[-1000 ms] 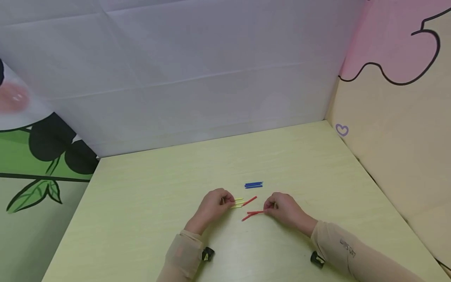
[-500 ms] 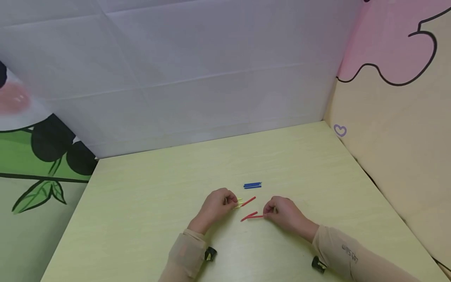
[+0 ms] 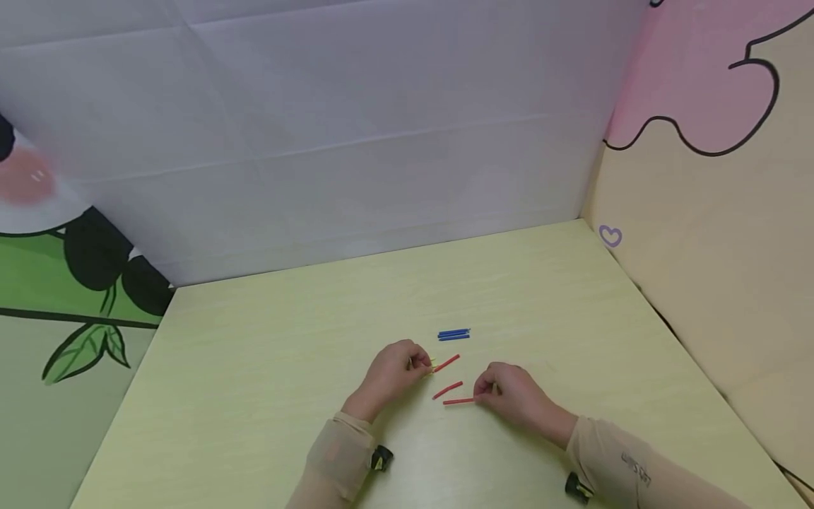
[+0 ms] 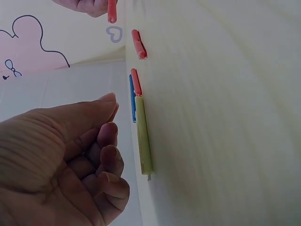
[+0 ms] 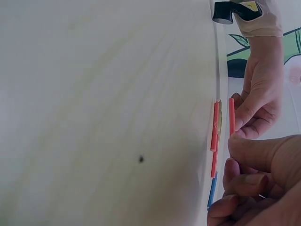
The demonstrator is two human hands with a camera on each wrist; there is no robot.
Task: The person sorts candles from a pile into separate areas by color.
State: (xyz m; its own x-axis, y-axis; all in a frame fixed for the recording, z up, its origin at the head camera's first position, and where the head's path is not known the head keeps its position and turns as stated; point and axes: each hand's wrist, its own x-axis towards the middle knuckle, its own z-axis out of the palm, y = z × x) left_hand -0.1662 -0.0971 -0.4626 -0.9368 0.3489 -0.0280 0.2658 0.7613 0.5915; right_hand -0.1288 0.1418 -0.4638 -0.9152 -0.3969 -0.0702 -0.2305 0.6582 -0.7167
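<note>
My right hand (image 3: 514,392) pinches one end of a thin red stick (image 5: 231,113) between thumb and finger. In the right wrist view that stick is raised off the table. A second red stick (image 3: 448,390) lies left of it, and a third red stick (image 3: 448,363) slants farther back. My left hand (image 3: 397,371) hovers over several yellow sticks (image 4: 143,136), which it mostly hides in the head view. The left wrist view shows its thumb tip against the forefinger, the other fingers curled, and nothing visible between them.
Several blue sticks (image 3: 453,335) lie side by side beyond both hands. The pale wooden table (image 3: 273,339) meets a white cloth wall (image 3: 356,141) at the back and a painted wall (image 3: 712,268) at the right. A black camera sits at each wrist.
My right hand has drawn its red stick toward me, apart from the other red stick it lay against. My left hand has shifted slightly right, covering more of the yellow sticks.
</note>
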